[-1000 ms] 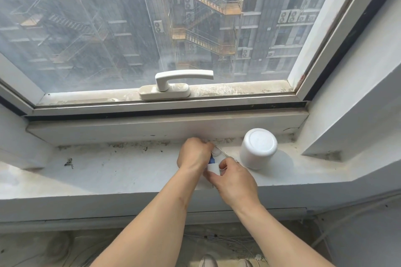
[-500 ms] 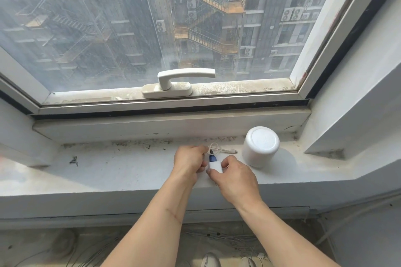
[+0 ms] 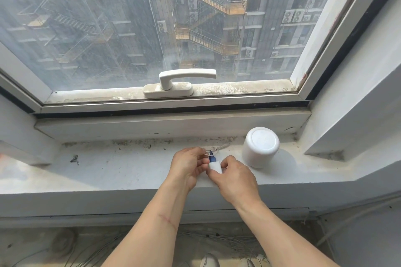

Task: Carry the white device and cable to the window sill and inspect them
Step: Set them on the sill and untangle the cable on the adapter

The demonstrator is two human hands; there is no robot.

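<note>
A white cylindrical device (image 3: 260, 147) stands upright on the window sill (image 3: 121, 169), at the right. Just left of it, my right hand (image 3: 235, 178) pinches a small white plug block (image 3: 215, 166) with a blue connector end. My left hand (image 3: 187, 165) is closed on the thin white cable (image 3: 219, 148) close to that blue end. The rest of the cable lies loosely coiled on the sill behind my hands, toward the device. Both hands hover low over the sill's middle.
A white window handle (image 3: 184, 78) sits on the frame above the sill. A grey wall (image 3: 355, 102) juts in at the right, close to the device. Loose wires (image 3: 104, 247) lie on the floor below. The sill is dusty, with dark specks at the left.
My hands have drawn slightly back from the window frame toward me. The blue connector and white plug block, hidden before, now show between my fingers. The device has not moved.
</note>
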